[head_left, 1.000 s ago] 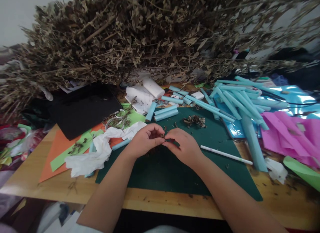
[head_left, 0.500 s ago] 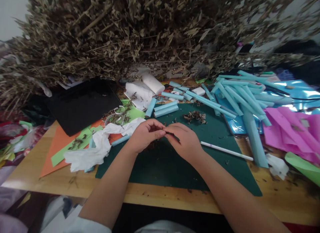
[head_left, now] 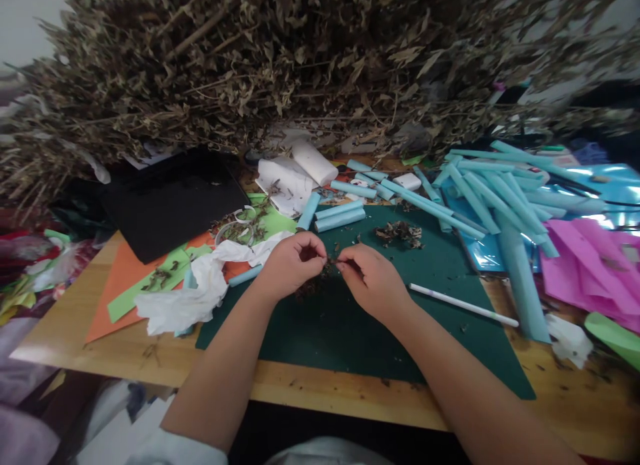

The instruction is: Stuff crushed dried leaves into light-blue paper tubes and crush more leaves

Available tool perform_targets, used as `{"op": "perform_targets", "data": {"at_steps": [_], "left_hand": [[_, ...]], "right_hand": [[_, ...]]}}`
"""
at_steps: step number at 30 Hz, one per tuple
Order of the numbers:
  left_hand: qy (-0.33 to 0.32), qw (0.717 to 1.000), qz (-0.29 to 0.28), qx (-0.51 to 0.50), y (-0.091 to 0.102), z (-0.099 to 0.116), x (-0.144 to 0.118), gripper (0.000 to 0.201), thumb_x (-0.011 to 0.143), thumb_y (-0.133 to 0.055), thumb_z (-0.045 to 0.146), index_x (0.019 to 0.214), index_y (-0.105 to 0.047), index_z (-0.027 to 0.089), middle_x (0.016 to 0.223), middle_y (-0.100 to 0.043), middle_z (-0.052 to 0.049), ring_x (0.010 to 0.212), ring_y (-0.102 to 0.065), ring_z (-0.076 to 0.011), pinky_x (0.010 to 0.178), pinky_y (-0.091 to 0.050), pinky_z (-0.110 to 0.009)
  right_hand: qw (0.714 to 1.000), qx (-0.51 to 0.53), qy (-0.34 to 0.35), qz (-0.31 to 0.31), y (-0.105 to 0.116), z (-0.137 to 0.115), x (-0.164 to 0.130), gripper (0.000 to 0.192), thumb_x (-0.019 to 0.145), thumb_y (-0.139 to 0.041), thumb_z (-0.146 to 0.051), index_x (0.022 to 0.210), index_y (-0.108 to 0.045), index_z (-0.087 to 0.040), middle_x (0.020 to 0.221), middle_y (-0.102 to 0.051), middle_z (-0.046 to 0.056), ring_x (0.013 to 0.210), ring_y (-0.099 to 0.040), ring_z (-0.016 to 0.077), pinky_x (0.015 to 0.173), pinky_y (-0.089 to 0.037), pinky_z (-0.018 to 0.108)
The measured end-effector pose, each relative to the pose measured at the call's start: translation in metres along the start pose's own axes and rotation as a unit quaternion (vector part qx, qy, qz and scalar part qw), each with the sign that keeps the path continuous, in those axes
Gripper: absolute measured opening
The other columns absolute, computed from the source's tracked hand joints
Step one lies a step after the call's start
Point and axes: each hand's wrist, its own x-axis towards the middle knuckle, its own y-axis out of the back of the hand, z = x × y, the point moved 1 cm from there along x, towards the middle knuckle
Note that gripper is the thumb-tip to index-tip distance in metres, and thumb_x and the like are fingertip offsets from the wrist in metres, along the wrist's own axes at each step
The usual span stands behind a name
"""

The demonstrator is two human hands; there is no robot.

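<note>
1. Heap of dry brown leafy branches [head_left: 320, 65]: fills the upper half of the view; its top and both ends are cut off by the frame, and it hides the far edge of the table.
2. Pale wooden table [head_left: 65, 338]: its right corner and near edge run out of view.
3. Dark green cutting mat [head_left: 360, 345]: lies at the table's near edge; both forearms cross it and cover part of it.
4. Rolled light-blue paper tubes [head_left: 480, 198]: piled to the right of the mat, beside pink paper sheets [head_left: 590, 265] cut off at the right edge.
5. Crumpled white tissue [head_left: 200, 295]: rests on the orange and green paper sheets [head_left: 130, 295], just left of the mat.
6. Thin white stick [head_left: 463, 305]: lies on the mat, near the right wrist.
7. Left hand [head_left: 293, 265]: fingers curled inward, tips nearly closed on a small dry brown twig [head_left: 331, 266].
8. Right hand [head_left: 373, 282]: thumb and forefinger pinched on the twig's other end.
9. The twig: held just above the mat between both hands; most of it is hidden by the fingertips and hard to make out.
</note>
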Motion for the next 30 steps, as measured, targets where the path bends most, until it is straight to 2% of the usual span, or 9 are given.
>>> {"op": "perform_targets", "data": {"at_steps": [3, 5, 10, 13, 16, 20, 24, 27, 30], "left_hand": [[0.004, 0.999, 0.019, 0.036, 0.008, -0.002, 0.000, 0.009, 0.064, -0.054, 0.021, 0.071, -0.052, 0.015, 0.065, -0.052, 0.003, 0.059, -0.048, -0.0084, 0.055, -0.038, -0.019], [0.001, 0.997, -0.004, 0.074, 0.010, -0.002, 0.001, 0.014, 0.065, -0.055, 0.025, 0.076, -0.054, 0.016, 0.070, -0.055, 0.001, 0.064, -0.051, -0.0099, 0.059, -0.040, -0.020], [-0.014, 0.970, -0.073, 0.233, 0.013, 0.008, -0.001, 0.017, 0.070, -0.050, 0.034, 0.073, -0.059, 0.020, 0.073, -0.060, 0.002, 0.071, -0.054, -0.0134, 0.063, -0.039, -0.023], [0.007, 0.945, -0.041, 0.324, 0.024, 0.016, -0.014, 0.022, 0.075, -0.043, 0.036, 0.082, -0.058, 0.022, 0.078, -0.061, 0.001, 0.073, -0.054, -0.0153, 0.064, -0.039, -0.025], [0.042, 0.918, -0.019, 0.394, 0.032, 0.020, -0.039, 0.027, 0.079, -0.036, 0.036, 0.094, -0.054, 0.023, 0.086, -0.060, -0.002, 0.076, -0.055, -0.0176, 0.065, -0.040, -0.027], [0.054, 0.870, -0.055, 0.487, 0.022, 0.016, -0.067, 0.039, 0.077, -0.042, 0.038, 0.113, -0.043, 0.022, 0.101, -0.055, -0.007, 0.089, -0.053, -0.0236, 0.071, -0.042, -0.032], [0.120, 0.821, -0.095, 0.550, 0.003, 0.010, -0.068, 0.062, 0.074, -0.047, 0.041, 0.126, -0.026, 0.013, 0.102, -0.052, -0.014, 0.079, -0.056, -0.0266, 0.061, -0.044, -0.033], [0.133, 0.819, -0.084, 0.551, -0.004, 0.008, -0.061, 0.057, 0.075, -0.046, 0.038, 0.122, -0.031, 0.010, 0.103, -0.050, -0.016, 0.082, -0.056, -0.0258, 0.063, -0.044, -0.032], [0.116, 0.829, -0.079, 0.541, -0.010, 0.008, -0.055, 0.036, 0.077, -0.044, 0.035, 0.105, -0.045, 0.013, 0.097, -0.052, -0.013, 0.081, -0.056, -0.0243, 0.064, -0.044, -0.031]], "right_hand": [[1.000, -0.006, -0.023, 0.011, 0.003, 0.005, 0.000, 0.007, 0.077, -0.044, -0.016, 0.078, -0.051, -0.015, 0.073, -0.053, 0.003, 0.066, -0.049, 0.0122, 0.058, -0.038, 0.021], [1.000, -0.009, -0.029, 0.000, 0.004, 0.007, 0.001, 0.007, 0.077, -0.046, -0.018, 0.080, -0.052, -0.015, 0.073, -0.054, 0.003, 0.065, -0.049, 0.0119, 0.056, -0.039, 0.021], [0.995, -0.021, 0.007, -0.094, -0.004, 0.010, 0.003, 0.013, 0.079, -0.047, -0.025, 0.082, -0.058, -0.018, 0.079, -0.058, 0.002, 0.076, -0.052, 0.0159, 0.068, -0.041, 0.026], [0.993, -0.039, 0.009, -0.116, -0.003, 0.015, 0.003, 0.021, 0.082, -0.040, -0.025, 0.090, -0.058, -0.018, 0.088, -0.058, 0.004, 0.084, -0.051, 0.0180, 0.076, -0.041, 0.031], [0.993, -0.057, -0.012, -0.105, 0.003, 0.022, 0.003, 0.025, 0.083, -0.036, -0.022, 0.097, -0.056, -0.017, 0.095, -0.057, 0.006, 0.088, -0.050, 0.0190, 0.079, -0.041, 0.033], [0.994, -0.066, -0.024, -0.088, 0.009, 0.023, 0.004, 0.026, 0.082, -0.037, -0.023, 0.098, -0.056, -0.016, 0.096, -0.056, 0.007, 0.089, -0.050, 0.0196, 0.079, -0.042, 0.034], [0.994, -0.062, -0.012, -0.085, 0.010, 0.019, 0.001, 0.026, 0.082, -0.037, -0.026, 0.097, -0.056, -0.015, 0.093, -0.057, 0.007, 0.089, -0.050, 0.0203, 0.078, -0.042, 0.036], [0.995, -0.058, -0.008, -0.080, 0.012, 0.019, -0.002, 0.025, 0.082, -0.038, -0.026, 0.095, -0.057, -0.015, 0.092, -0.057, 0.007, 0.088, -0.050, 0.0194, 0.077, -0.042, 0.034], [0.996, -0.053, -0.016, -0.067, 0.017, 0.022, -0.003, 0.025, 0.082, -0.038, -0.026, 0.094, -0.057, -0.015, 0.091, -0.057, 0.007, 0.085, -0.051, 0.0177, 0.074, -0.044, 0.031]]}}
